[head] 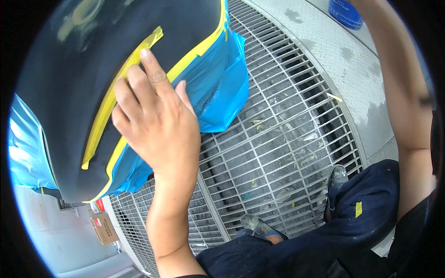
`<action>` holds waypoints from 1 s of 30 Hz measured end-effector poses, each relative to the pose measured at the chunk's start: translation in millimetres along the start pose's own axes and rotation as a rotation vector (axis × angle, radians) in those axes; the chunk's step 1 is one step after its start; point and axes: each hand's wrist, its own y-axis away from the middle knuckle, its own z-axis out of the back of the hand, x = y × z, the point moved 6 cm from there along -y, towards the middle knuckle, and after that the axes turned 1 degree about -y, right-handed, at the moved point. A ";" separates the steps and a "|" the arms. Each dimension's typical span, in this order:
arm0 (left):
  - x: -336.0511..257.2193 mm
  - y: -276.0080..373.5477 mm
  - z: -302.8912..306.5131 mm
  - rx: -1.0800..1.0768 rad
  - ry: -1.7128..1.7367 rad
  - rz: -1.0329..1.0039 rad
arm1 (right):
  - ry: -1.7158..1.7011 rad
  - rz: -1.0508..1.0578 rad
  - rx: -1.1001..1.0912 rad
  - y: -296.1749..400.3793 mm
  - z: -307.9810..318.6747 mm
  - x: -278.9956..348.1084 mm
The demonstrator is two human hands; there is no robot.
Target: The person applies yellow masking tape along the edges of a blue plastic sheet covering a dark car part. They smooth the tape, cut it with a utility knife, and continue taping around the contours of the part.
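Note:
A dark, matte vehicle body panel [69, 87] fills the upper left, with pale smudges near its top. Across it runs a curved strip of yellow masking tape [100, 118], its upper end folded and slightly raised. My left hand [158, 104] lies over this strip, palm down, the index fingertip on the tape near its upper end. The other fingers are bent along the strip and the thumb sticks out to the side. More yellow tape [189, 59] borders the panel, holding blue plastic masking film [222, 93]. My right hand is out of view beyond the top edge; only the forearm shows.
A metal floor grating [264, 146] has tape and paper scraps beneath it. Diamond-plate flooring [323, 41] borders it, with a blue paint bucket [344, 14] at the top right. A cardboard box [104, 229] stands lower left. My shoes [259, 224] rest on the grating.

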 end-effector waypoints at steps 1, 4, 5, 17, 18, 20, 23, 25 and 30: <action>-4.2 -0.1 -3.5 -0.027 0.001 -0.001 | -0.085 -0.072 0.010 -1.1 3.3 -8.0; -19.0 -10.4 -11.5 -0.104 -0.016 0.020 | -0.355 -0.315 0.104 -0.7 -0.4 -37.9; -17.0 -6.9 -15.8 -0.102 -0.067 0.017 | -0.541 -0.416 0.173 5.1 -24.9 -49.1; 21.0 9.0 -5.2 -0.049 0.073 0.100 | -0.467 -0.777 0.544 90.7 -41.0 -201.8; 19.2 11.3 -9.4 -0.035 0.077 0.107 | -0.457 -0.820 0.505 111.3 -31.3 -214.5; 25.0 14.1 -6.2 -0.057 0.012 0.085 | -0.399 -0.944 0.385 157.7 -6.5 -243.3; 26.8 24.9 4.8 -0.078 0.108 0.024 | -0.583 -1.354 0.089 266.0 11.1 -284.7; -3.2 36.5 25.3 -0.101 0.559 -0.062 | -0.878 -1.495 -0.076 315.3 -6.4 -243.3; -178.7 121.3 7.5 1.202 1.677 -0.073 | -1.840 -1.429 0.219 347.8 -70.1 -81.6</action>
